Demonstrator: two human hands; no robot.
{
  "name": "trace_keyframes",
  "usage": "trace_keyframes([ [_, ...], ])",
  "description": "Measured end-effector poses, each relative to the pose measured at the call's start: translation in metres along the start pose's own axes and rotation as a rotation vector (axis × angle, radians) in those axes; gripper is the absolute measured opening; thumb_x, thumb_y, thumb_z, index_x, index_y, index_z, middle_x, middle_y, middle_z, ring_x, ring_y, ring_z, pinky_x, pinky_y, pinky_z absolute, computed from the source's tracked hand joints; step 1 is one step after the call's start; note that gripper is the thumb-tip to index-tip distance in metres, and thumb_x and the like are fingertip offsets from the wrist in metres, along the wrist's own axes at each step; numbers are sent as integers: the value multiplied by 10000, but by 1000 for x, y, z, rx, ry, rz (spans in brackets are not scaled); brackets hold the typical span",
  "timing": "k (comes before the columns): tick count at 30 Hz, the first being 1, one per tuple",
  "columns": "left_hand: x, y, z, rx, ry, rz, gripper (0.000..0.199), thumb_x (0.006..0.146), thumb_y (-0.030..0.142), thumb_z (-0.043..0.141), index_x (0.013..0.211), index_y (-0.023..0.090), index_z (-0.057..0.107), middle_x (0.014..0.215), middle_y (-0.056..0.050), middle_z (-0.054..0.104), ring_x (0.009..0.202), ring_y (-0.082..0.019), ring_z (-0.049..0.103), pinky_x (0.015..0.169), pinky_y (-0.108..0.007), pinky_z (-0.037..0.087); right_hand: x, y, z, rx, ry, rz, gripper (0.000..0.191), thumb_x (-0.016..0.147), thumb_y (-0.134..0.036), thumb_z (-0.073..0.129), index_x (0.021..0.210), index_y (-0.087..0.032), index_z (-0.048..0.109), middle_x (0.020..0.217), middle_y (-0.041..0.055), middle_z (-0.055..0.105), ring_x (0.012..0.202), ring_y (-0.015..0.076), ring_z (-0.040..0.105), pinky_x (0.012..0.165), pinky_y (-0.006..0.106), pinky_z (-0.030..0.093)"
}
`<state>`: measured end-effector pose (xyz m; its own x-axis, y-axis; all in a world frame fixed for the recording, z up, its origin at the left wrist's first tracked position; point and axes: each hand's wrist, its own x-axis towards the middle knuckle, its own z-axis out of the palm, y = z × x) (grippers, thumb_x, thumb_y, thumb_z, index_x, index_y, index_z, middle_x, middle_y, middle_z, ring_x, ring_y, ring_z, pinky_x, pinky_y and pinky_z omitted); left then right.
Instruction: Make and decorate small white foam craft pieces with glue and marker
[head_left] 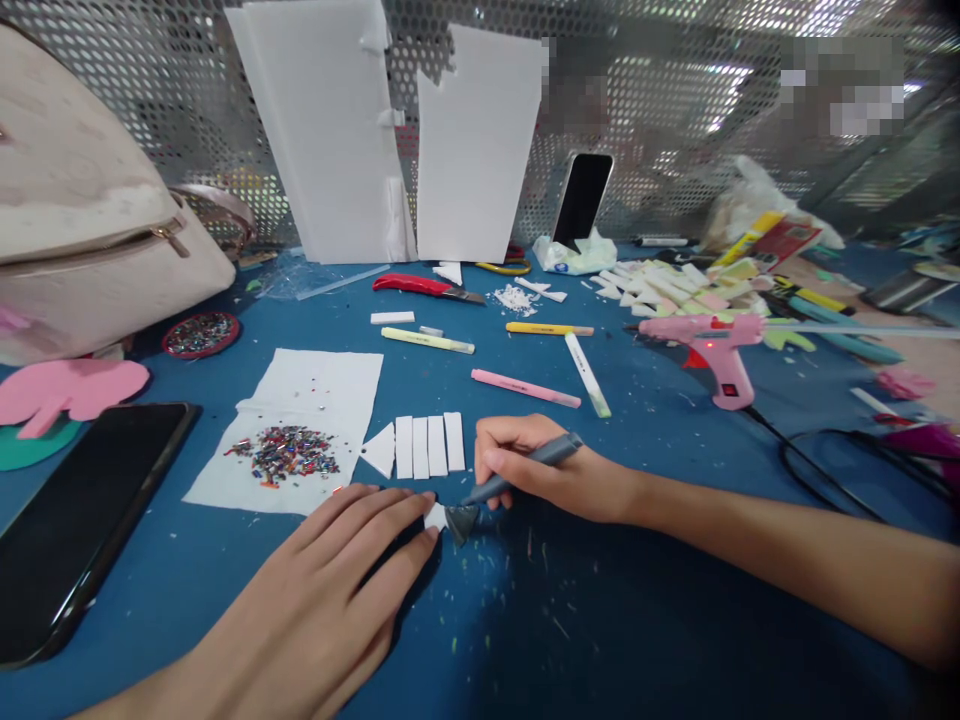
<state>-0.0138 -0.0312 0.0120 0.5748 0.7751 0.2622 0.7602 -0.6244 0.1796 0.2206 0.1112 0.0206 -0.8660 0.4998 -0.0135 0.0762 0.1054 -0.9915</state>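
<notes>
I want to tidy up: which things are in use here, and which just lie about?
In use:
gray marker, in right hand
partly gray white piece, at left hand
probably the white strips

Seemingly just lying about:
backpack
flat phone
glue gun

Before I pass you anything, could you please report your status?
Right hand gripping grey marker, tip at white cutout's darkened end. Left hand steadying cutout. White strips close by.
</notes>
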Motion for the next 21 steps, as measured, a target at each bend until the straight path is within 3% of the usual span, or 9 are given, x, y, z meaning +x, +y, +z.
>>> trace_keyframes([
  [12, 3, -2, -5, 52, 7, 59, 408, 965, 100, 397, 1313, 176, 596, 1374, -74, 589, 1271, -252, 491, 1078, -433, 362, 0, 1, -1, 19, -25, -6, 417, 987, -457, 531, 766, -108, 593, 719, 23, 582, 606, 98, 595, 565, 203, 476],
  [18, 2, -3, -4, 40, 2, 47, 413, 971, 102, 386, 1321, 188, 590, 1383, -63, 579, 1287, -241, 477, 1108, -430, 321, 0, 1, -1, 2, -77, 2, 436, 996, -464, 511, 751, -112, 588, 687, 20, 581, 589, 97, 589, 533, 188, 447],
  [21, 2, -3, -4, 50, -8, 65, 412, 965, 105, 403, 1323, 186, 590, 1379, -64, 583, 1284, -239, 479, 1104, -420, 324, 0, 2, -1, 4, -33, -5, 381, 978, -456, 554, 818, -113, 593, 741, 30, 607, 616, 97, 593, 570, 196, 467],
])
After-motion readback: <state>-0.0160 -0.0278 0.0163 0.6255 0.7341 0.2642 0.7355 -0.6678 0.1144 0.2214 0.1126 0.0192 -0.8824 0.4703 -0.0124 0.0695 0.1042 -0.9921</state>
